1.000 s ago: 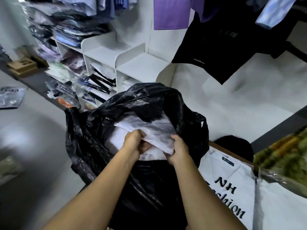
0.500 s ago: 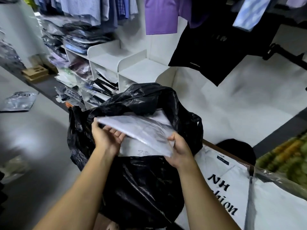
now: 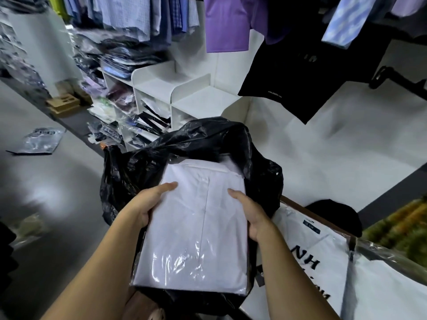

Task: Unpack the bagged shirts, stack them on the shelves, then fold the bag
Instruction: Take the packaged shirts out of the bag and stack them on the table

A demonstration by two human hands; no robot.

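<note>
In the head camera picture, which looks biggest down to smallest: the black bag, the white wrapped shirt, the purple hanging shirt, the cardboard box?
1. black bag.
2. white wrapped shirt, close behind; it is nearest the camera, so unsure.
3. purple hanging shirt, partly cut off at the top.
4. cardboard box, far away.

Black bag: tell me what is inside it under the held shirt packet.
A white edge of another packet shows inside the black bag, past the shirt packet held by left hand and right hand. That packet covers the rest.
</note>
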